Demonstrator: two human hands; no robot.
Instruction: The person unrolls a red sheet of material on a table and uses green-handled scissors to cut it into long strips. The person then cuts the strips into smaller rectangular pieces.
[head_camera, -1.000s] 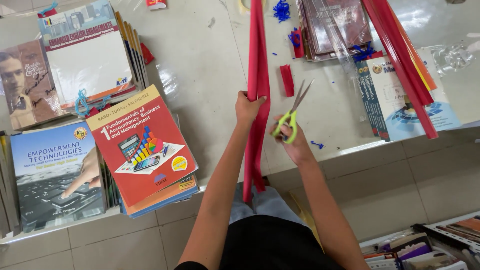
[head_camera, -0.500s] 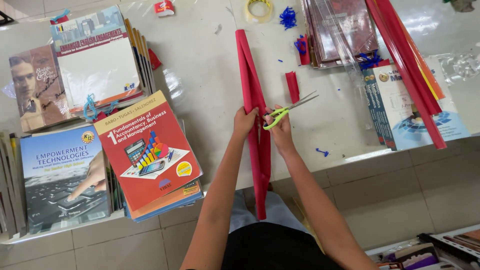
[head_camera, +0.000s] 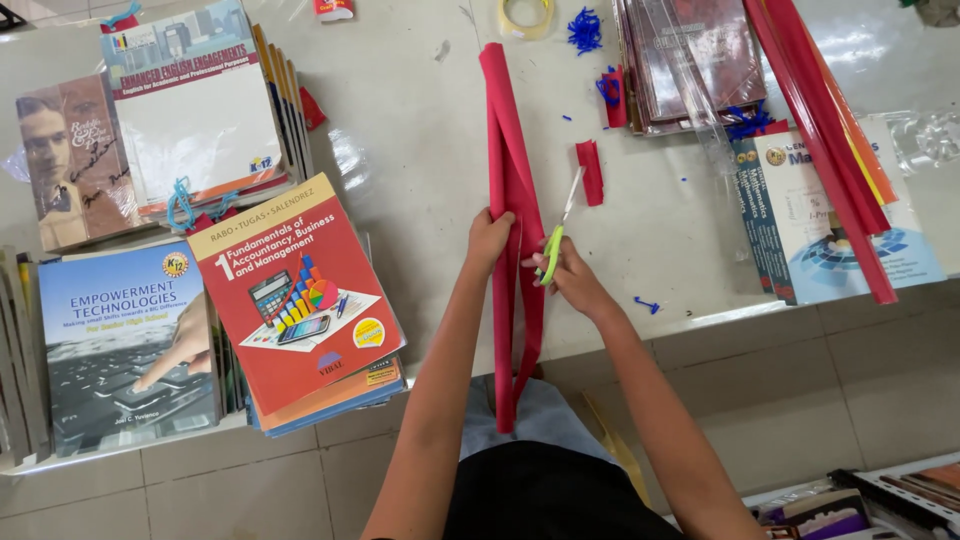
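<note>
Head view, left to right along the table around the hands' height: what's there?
Grey-blue book → red book with calculator picture → left hand → long red paper roll → green-handled scissors in right hand → small red paper scrap → blue-and-white book.

Both forearms reach forward, left hand (head_camera: 489, 238) and right hand (head_camera: 567, 275) clenched.

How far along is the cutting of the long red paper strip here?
Done: one small cut-off red piece lies on the table. In hand: the left hand steadies the long folded red paper strip while the right hand works green-handled scissors along it. Left: most of the strip remains uncut.
</note>
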